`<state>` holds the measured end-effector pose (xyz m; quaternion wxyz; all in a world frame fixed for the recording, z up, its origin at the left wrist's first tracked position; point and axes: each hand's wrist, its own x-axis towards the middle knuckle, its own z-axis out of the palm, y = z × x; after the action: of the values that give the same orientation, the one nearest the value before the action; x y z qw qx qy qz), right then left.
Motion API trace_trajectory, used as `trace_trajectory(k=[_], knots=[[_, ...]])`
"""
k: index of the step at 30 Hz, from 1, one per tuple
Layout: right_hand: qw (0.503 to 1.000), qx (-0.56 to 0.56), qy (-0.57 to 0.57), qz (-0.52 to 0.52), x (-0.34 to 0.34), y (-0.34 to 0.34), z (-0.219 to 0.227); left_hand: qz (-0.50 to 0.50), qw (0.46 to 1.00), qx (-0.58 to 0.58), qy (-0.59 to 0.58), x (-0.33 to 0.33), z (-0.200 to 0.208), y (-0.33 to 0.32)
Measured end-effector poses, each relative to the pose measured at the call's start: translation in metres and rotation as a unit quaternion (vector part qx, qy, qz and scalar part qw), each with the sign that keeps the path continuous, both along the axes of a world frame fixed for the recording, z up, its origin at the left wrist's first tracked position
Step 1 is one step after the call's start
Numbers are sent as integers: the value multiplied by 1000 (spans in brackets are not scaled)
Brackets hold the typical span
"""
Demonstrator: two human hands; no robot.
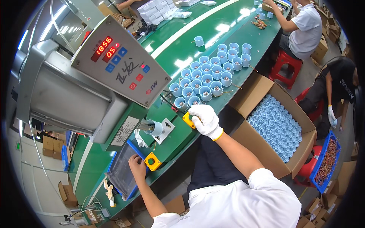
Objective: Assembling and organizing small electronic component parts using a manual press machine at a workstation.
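My right hand [205, 121], in a white glove, is closed over a yellow push-button box [187, 121] at the bench edge, fingers and thumb around its green button. My bare left hand [137, 166] is loosely curled beside a second yellow button box [153, 162], at the rim of a dark tray with blue edges [125, 173]; nothing shows in its fingers. Between the two boxes, a light blue plastic cup [154, 128] sits sideways in view under the press's metal ram [142, 125], above a white plate [165, 131] on the green base.
The press [76, 87] with its control panel [121, 60] fills the left. Several blue cups with wired parts [205, 79] stand on the green bench beyond. A cardboard box [247, 142] of blue pieces is at right. Two people sit farther right, near a blue tray of wires [323, 167].
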<state>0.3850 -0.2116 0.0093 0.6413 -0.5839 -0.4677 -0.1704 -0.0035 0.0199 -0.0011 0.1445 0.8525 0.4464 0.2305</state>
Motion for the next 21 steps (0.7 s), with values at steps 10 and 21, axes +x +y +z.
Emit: trace_trajectory(k=[10,21], knots=[[995,-72,20,63,-10,-5,30,0,999,-41,-13,-3,5,0],[994,-10,55,96,-86,75,91,-17,999,-28,1,3,4,0]])
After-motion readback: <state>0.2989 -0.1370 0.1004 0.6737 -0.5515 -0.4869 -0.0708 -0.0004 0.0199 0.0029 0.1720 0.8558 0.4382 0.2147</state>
